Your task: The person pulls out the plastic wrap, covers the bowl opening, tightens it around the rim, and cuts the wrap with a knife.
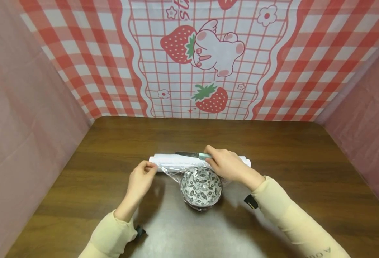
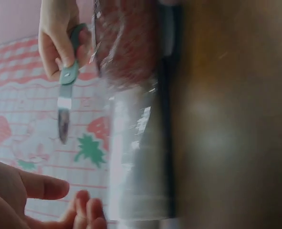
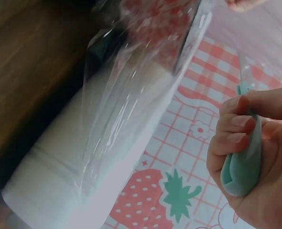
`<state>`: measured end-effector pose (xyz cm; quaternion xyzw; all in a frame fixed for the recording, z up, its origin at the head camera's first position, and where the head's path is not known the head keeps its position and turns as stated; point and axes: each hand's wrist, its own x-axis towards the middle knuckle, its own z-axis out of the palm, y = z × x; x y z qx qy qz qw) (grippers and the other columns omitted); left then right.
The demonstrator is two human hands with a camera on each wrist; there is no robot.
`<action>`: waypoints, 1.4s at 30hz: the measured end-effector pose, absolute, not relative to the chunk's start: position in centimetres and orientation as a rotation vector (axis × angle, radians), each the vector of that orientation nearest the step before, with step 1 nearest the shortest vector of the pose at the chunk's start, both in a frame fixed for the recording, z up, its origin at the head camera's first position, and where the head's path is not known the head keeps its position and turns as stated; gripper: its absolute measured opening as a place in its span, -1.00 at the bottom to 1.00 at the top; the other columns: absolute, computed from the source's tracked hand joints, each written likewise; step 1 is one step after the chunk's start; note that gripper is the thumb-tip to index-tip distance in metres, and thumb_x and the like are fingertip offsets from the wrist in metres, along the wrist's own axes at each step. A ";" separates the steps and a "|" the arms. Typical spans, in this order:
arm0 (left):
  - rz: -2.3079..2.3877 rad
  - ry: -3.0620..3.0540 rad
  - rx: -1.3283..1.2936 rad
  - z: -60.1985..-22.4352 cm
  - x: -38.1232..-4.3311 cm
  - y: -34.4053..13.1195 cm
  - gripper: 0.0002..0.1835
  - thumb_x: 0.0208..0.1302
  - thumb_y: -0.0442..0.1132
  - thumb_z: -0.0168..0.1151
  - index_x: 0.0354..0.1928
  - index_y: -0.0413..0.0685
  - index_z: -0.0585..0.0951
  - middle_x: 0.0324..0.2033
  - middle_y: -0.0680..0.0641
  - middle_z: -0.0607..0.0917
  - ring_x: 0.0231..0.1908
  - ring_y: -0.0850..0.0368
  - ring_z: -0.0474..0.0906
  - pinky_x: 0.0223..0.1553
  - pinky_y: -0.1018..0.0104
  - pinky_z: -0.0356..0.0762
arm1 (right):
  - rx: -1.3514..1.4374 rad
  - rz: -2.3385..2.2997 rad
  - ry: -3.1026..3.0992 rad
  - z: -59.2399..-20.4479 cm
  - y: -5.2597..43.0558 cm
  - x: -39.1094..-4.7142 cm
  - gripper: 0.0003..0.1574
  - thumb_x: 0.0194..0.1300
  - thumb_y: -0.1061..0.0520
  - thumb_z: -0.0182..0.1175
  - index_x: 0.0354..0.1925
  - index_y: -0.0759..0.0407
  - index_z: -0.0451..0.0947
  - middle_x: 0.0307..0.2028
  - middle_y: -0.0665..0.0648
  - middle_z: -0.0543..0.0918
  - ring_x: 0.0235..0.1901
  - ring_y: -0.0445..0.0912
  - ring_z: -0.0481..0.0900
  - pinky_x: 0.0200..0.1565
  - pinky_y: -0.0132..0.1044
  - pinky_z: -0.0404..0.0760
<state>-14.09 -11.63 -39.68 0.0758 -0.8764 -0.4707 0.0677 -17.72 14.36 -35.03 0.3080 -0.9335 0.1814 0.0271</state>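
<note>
My right hand (image 1: 229,165) grips a small knife (image 1: 204,156) by its mint-green handle (image 3: 245,167), the blade pointing left above a white roll of cling film (image 1: 168,159). From the roll, clear film stretches over a bowl (image 1: 201,188) with a dark leaf pattern, standing just in front. By the roll's left end is my left hand (image 1: 141,179), close to the film's edge. In the left wrist view its thumb (image 2: 47,186) and fingers stand apart with nothing between them.
A brown wooden table (image 1: 118,143) lies underneath. Behind it hangs a red-and-white strawberry cloth (image 1: 208,71), with pink curtains (image 1: 31,107) at the sides. Dark straps (image 1: 251,201) show near both sleeves.
</note>
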 end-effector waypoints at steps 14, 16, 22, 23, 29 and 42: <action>-2.131 -2.505 0.326 -42.9 -14.2 -10.5 -0.77 0.22 -0.36 -0.01 -0.16 -0.42 0.46 -0.40 -0.20 0.64 -0.56 0.24 0.46 -0.50 0.39 0.40 | 0.987 0.506 -2.939 -35.5 12.6 -20.1 -0.87 0.28 0.04 -0.01 -0.22 -0.01 0.43 -0.53 -0.06 0.53 -0.59 -0.20 0.42 -0.55 -0.32 0.37; -2.162 -2.471 0.353 -43.1 -14.4 -10.4 -0.76 0.22 -0.36 -0.02 -0.16 -0.42 0.47 -0.39 -0.18 0.65 -0.56 0.25 0.47 -0.48 0.39 0.40 | 0.992 0.517 -2.948 -35.5 12.3 -20.3 -0.87 0.29 0.04 -0.01 -0.21 -0.01 0.43 -0.54 -0.07 0.52 -0.59 -0.20 0.41 -0.55 -0.32 0.37; -2.262 -2.389 0.364 -43.2 -14.9 -10.4 -0.73 0.24 -0.32 -0.02 -0.14 -0.42 0.50 -0.33 -0.16 0.66 -0.47 0.24 0.50 -0.39 0.39 0.41 | 0.996 0.578 -2.981 -35.6 11.7 -20.9 -0.84 0.32 0.02 -0.03 -0.19 -0.01 0.43 -0.56 -0.09 0.50 -0.61 -0.22 0.40 -0.54 -0.33 0.38; -2.277 -2.377 0.364 -43.2 -14.9 -10.4 -0.73 0.24 -0.33 -0.02 -0.14 -0.42 0.50 -0.32 -0.15 0.66 -0.46 0.24 0.51 -0.38 0.39 0.42 | 0.998 0.589 -2.986 -35.6 11.6 -21.0 -0.84 0.33 0.01 -0.04 -0.19 -0.01 0.43 -0.56 -0.09 0.50 -0.61 -0.21 0.40 -0.53 -0.32 0.38; -2.380 -2.234 0.385 -43.1 -15.1 -10.4 -0.74 0.24 -0.35 -0.05 -0.14 -0.45 0.47 -0.41 -0.02 0.64 -0.43 0.27 0.52 -0.39 0.44 0.43 | 1.051 0.602 -3.000 -35.7 10.9 -21.6 -0.84 0.33 0.01 -0.03 -0.19 -0.02 0.45 -0.53 -0.10 0.52 -0.59 -0.22 0.41 -0.51 -0.32 0.38; -2.449 -2.105 0.404 -43.4 -15.4 -10.4 -0.84 0.27 -0.36 -0.07 -0.26 -0.32 0.48 -0.48 0.05 0.60 -0.42 0.25 0.55 -0.36 0.41 0.45 | 1.160 0.512 -3.014 -35.4 9.6 -22.5 -0.83 0.31 0.01 0.00 -0.17 -0.05 0.48 -0.40 -0.09 0.61 -0.44 -0.21 0.54 -0.35 -0.22 0.51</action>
